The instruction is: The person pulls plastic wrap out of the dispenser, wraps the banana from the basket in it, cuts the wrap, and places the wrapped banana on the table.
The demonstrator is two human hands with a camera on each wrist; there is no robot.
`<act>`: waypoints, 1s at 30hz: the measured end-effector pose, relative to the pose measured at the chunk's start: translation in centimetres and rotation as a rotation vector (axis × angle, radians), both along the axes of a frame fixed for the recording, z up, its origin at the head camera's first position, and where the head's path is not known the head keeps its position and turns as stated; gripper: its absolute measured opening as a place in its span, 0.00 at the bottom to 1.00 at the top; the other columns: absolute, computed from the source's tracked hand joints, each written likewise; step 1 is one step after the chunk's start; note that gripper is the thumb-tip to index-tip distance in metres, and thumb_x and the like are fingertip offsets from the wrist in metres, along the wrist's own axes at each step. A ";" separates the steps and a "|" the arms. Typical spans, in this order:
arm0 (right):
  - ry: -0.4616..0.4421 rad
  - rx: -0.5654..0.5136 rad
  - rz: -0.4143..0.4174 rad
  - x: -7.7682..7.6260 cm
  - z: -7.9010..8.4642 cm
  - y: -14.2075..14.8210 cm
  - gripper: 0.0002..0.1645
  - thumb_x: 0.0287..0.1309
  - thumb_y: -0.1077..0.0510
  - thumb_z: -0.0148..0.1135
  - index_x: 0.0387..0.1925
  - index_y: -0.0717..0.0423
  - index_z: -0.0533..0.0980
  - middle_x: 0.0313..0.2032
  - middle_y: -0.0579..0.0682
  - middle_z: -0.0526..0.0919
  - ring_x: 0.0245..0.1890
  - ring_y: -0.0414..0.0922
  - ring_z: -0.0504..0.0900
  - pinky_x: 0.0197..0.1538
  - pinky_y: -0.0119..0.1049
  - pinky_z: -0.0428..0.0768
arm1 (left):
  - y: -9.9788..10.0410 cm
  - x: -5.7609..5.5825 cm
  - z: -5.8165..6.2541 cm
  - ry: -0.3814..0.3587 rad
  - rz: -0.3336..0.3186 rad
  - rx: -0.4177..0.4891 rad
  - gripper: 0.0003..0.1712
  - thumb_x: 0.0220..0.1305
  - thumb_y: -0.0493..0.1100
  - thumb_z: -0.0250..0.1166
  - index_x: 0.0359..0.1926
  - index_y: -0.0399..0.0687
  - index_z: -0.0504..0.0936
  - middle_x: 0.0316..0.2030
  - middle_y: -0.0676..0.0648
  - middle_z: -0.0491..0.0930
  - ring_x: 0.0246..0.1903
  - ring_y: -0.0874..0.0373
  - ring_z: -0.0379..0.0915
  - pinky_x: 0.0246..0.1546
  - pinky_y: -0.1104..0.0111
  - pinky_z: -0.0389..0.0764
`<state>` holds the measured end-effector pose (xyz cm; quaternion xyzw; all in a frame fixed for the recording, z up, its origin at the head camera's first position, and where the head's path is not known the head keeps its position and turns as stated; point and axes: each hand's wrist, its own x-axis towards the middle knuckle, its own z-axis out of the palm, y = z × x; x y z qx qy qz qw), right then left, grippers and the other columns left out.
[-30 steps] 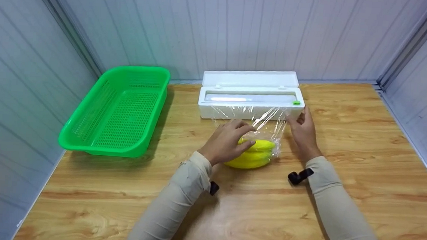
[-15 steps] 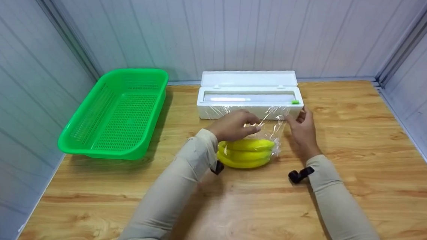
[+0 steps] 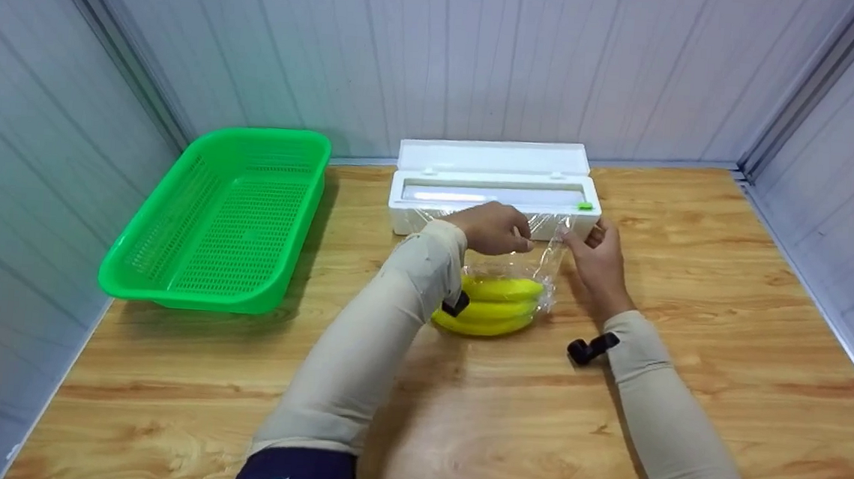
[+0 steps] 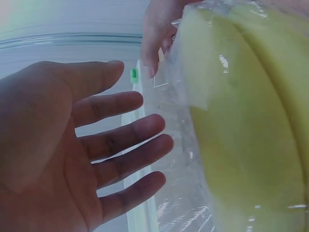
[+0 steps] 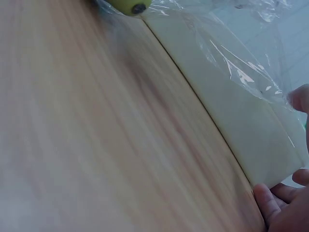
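- In the middle of the counter (image 3: pixel 504 425), just in front of the white box (image 3: pixel 493 176): yellow bananas (image 3: pixel 497 308), covered in clear film (image 3: pixel 552 252), with a crumpled gather of it at their right end.
- From the box's front edge down to the bananas: the same film, creased and glossy.
- Above that stretch, close to the box front: left hand (image 3: pixel 494 228), with fingers (image 4: pixel 125 135) released and spread, holding nothing in the left wrist view; cannot tell whether touching the film.
- At the box's right end: right hand (image 3: pixel 597 263), with fingers curled round the end, grasping it, and thumb against the film.
- In the way: left sleeve (image 3: pixel 360 340) and its black wrist camera (image 3: pixel 455 304), hiding part of the bananas' left end from the head view.
- On the box: lid (image 3: pixel 493 154) raised toward the white wall (image 3: pixel 439 60), green slider (image 3: pixel 585 206) near the right end.
- Well apart, on the left: green basket (image 3: pixel 190 298).
- Compared with half a second ago: left hand farther forward, nearer the box; navy cuff (image 3: pixel 298 475) more fully in view; right hand and bananas in the same places.
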<state>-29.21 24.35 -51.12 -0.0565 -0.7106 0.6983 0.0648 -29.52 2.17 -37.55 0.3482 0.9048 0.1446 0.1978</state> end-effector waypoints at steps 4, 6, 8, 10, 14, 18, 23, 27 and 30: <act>-0.023 -0.019 0.018 0.1 -0.2 0.2 0.47 0.63 0.48 0.68 0.72 0.58 0.53 0.66 0.57 0.66 0.65 0.49 0.68 0.66 0.37 0.69 | 0.2 -0.2 0.5 -0.015 -0.005 -0.100 0.23 0.74 0.56 0.55 0.59 0.49 0.81 0.58 0.47 0.79 0.59 0.52 0.73 0.59 0.61 0.72; -0.026 -0.006 0.021 0.0 0.0 0.5 0.47 0.63 0.47 0.68 0.72 0.59 0.53 0.66 0.57 0.65 0.65 0.49 0.67 0.67 0.37 0.68 | 0.5 -0.4 0.8 -0.035 -0.007 -0.118 0.23 0.74 0.57 0.56 0.60 0.50 0.81 0.60 0.47 0.78 0.61 0.51 0.71 0.61 0.60 0.71; -0.022 0.008 0.023 -0.1 0.2 0.8 0.47 0.64 0.46 0.67 0.71 0.59 0.53 0.67 0.57 0.65 0.66 0.50 0.67 0.68 0.38 0.67 | 0.9 -0.7 1.3 -0.044 -0.007 -0.124 0.24 0.74 0.57 0.55 0.61 0.51 0.80 0.62 0.48 0.77 0.61 0.51 0.71 0.61 0.59 0.71; -0.010 0.039 0.015 -0.2 0.4 1.1 0.47 0.64 0.45 0.66 0.71 0.60 0.53 0.67 0.58 0.65 0.66 0.50 0.67 0.68 0.39 0.66 | 1.4 -1.1 1.6 -0.050 -0.009 -0.111 0.23 0.74 0.56 0.56 0.60 0.50 0.80 0.62 0.48 0.77 0.60 0.52 0.71 0.60 0.59 0.71; -0.010 0.096 0.009 -0.3 0.4 1.6 0.46 0.65 0.43 0.65 0.71 0.60 0.53 0.65 0.58 0.66 0.65 0.49 0.68 0.68 0.38 0.67 | 2.6 -1.8 1.7 -0.036 -0.014 -0.093 0.22 0.74 0.54 0.56 0.59 0.49 0.81 0.60 0.48 0.78 0.58 0.53 0.73 0.58 0.63 0.73; -0.018 0.125 0.022 0.0 0.3 2.0 0.45 0.65 0.41 0.64 0.71 0.58 0.54 0.66 0.57 0.66 0.65 0.48 0.68 0.67 0.37 0.68 | 3.6 -2.0 1.2 -0.082 -0.001 -0.046 0.21 0.73 0.53 0.56 0.58 0.48 0.82 0.53 0.45 0.82 0.50 0.54 0.78 0.49 0.66 0.76; -0.033 0.093 0.023 0.3 0.9 3.1 0.45 0.66 0.41 0.63 0.73 0.54 0.53 0.70 0.55 0.63 0.68 0.48 0.66 0.68 0.38 0.67 | 5.5 -2.3 3.0 -0.198 0.069 -0.051 0.22 0.75 0.52 0.56 0.61 0.47 0.79 0.53 0.45 0.81 0.50 0.54 0.78 0.49 0.64 0.78; -0.041 0.081 -0.011 0.8 1.4 4.3 0.45 0.66 0.42 0.63 0.73 0.54 0.52 0.71 0.55 0.62 0.68 0.48 0.65 0.68 0.38 0.66 | 7.8 -2.5 4.5 -0.220 0.113 -0.089 0.23 0.75 0.53 0.56 0.65 0.49 0.77 0.56 0.47 0.80 0.53 0.55 0.77 0.51 0.65 0.77; -0.046 0.099 -0.028 1.1 1.4 4.7 0.45 0.66 0.43 0.64 0.72 0.56 0.53 0.71 0.56 0.63 0.68 0.48 0.65 0.68 0.38 0.66 | 9.0 -2.5 4.3 -0.200 0.114 -0.083 0.23 0.75 0.53 0.56 0.64 0.50 0.78 0.55 0.47 0.81 0.49 0.58 0.77 0.46 0.68 0.77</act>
